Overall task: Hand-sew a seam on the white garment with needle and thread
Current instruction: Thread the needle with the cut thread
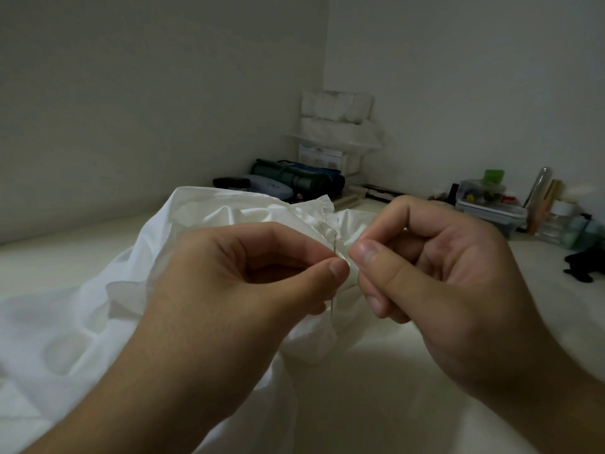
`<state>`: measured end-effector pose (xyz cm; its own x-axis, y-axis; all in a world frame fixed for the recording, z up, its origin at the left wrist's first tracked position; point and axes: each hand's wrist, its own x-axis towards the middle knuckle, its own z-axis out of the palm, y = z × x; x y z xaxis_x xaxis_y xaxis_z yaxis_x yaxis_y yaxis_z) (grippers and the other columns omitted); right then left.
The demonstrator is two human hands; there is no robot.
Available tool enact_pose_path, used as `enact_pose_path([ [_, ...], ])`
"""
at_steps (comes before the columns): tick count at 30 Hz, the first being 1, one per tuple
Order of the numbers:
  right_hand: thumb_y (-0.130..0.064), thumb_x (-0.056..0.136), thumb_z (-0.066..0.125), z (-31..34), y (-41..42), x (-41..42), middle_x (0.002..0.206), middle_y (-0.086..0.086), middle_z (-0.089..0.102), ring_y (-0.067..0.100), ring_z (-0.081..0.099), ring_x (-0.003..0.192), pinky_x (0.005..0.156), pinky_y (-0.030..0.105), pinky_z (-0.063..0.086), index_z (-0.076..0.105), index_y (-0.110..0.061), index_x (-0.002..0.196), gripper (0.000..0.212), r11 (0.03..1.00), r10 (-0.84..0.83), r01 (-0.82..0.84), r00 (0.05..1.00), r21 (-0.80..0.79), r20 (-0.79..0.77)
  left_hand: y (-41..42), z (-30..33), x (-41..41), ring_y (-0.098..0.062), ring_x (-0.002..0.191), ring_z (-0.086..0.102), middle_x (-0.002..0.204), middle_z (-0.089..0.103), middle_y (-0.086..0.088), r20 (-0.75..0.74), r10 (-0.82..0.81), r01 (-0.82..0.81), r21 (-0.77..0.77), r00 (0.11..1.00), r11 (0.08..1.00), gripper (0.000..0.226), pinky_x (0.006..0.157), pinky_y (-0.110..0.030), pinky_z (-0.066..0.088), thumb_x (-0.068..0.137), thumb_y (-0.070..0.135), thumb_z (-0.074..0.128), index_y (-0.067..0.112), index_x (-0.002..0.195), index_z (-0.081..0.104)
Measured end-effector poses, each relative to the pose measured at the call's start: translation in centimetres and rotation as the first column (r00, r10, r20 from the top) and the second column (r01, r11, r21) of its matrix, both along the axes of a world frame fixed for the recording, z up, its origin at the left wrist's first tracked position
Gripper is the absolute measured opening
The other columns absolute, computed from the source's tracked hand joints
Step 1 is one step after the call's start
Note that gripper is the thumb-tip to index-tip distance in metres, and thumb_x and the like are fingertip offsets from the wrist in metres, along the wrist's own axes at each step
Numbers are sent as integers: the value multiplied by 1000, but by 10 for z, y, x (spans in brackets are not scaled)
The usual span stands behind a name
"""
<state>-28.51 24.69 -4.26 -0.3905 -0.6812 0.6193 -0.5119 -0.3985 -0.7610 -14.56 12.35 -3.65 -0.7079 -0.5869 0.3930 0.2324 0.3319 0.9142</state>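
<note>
Left hand: my left hand [235, 276] sits just left of centre, thumb and forefinger pressed together on the needle, the other fingers curled under.
Needle: the needle [334, 249] stands nearly upright; its eye end pokes out above my left thumb tip and a thin length shows below the fingers, toward 6 o'clock. The middle of it is hidden by the pinch.
Right hand: my right hand [438, 273] is just to the 3 o'clock side of the needle, thumb and forefinger tips pinched together close beside the eye end, the remaining fingers curled in. I take it to be pinching something very fine, but I cannot make out the thread itself.
White garment: the white garment [98, 309] lies crumpled on the table, spreading from under my left hand toward 8 o'clock, with a ruffled edge bunched up behind both hands near 12 o'clock.
Table: a pale table [409, 388] carries everything, running into a room corner.
Far corner, 12 o'clock: a stack of white boxes [337, 126] against the wall, with a rolled dark green bundle [301, 181] and a glasses case [271, 188] at its 9 o'clock side.
Right side, 2 o'clock: clear plastic containers [487, 204] with small coloured bits inside, and a few bottles beside them.
Right edge, 3 o'clock: a small black object [586, 263], too dim to identify.
</note>
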Motion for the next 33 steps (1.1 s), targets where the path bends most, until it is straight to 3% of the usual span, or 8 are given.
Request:
enact_pose_path([
  [33, -16, 94, 67, -1, 0, -1, 58, 9, 64, 8, 56, 46, 49, 12, 43, 67, -14, 84, 11, 999, -15, 16, 999, 29, -33, -2, -1, 0, -15, 63, 77, 69, 79, -1, 29, 15, -14, -20, 999, 1000, 5, 64, -16, 59, 71, 27, 87, 27, 75, 84],
])
